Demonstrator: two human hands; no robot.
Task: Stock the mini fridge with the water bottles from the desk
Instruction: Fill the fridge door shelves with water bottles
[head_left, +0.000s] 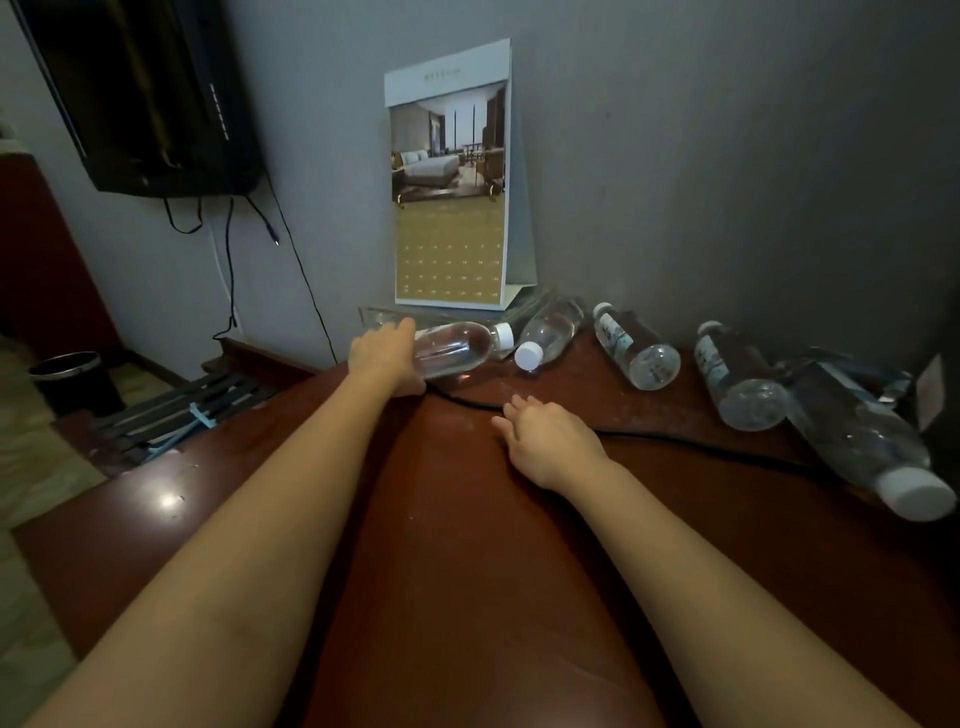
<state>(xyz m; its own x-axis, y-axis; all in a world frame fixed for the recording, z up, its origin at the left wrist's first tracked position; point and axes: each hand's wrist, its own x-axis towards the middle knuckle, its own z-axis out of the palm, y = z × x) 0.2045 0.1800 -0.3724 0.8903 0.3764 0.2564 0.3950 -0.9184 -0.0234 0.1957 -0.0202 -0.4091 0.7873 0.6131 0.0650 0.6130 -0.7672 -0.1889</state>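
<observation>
Several clear water bottles with white caps lie on their sides along the back of the dark red desk (467, 545). My left hand (384, 358) grips the base end of the leftmost bottle (457, 345), whose cap points right. Beside it lies a second bottle (550, 332), cap toward me. My right hand (545, 436) hovers over the desk with straight fingers and holds nothing, a little short of that bottle. Further right lie a labelled bottle (636, 345), another (737, 382) and a large one (872, 441) near the right edge. The mini fridge is not in view.
A standing calendar card (449, 176) leans against the grey wall behind the bottles. A black cable (675, 436) runs across the desk. A wall television (145, 98) hangs at upper left, a bin (72, 382) and a slatted rack (176, 410) stand on the floor left.
</observation>
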